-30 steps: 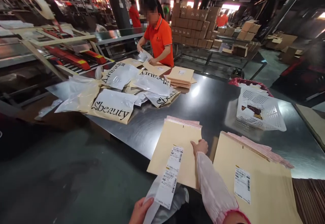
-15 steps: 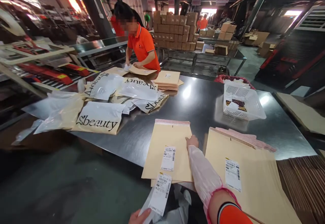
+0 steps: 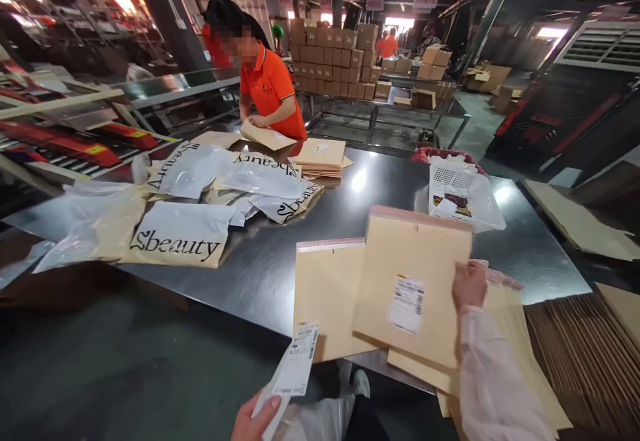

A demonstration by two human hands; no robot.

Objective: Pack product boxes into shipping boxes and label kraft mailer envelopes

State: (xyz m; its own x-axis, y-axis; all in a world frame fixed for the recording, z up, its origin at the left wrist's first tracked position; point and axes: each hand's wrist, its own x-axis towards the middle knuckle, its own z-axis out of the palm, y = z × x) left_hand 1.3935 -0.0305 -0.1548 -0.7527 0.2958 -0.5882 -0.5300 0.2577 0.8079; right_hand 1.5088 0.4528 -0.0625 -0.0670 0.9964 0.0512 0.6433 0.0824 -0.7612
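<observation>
My left hand, low in the view, pinches a strip of white printed shipping labels that stands up in front of the table's near edge. On the right, my right hand in a pale sleeve cover grips the right edge of a tan padded envelope. That envelope bears a label and is raised at a slant. It overlaps a flat padded envelope with no label on its visible part. Beneath and right of it lies a stack of padded envelopes, its top mostly covered.
White "beauty" printed bags lie piled at left on the metal table. Across it, a person in orange handles an envelope beside an envelope stack. A white basket stands right; brown cardboard fills the near right.
My right hand has carried the labelled envelope from the left pile rightward, over the right stack. An envelope underneath now shows at left. My left hand has shifted slightly left with the label strip.
</observation>
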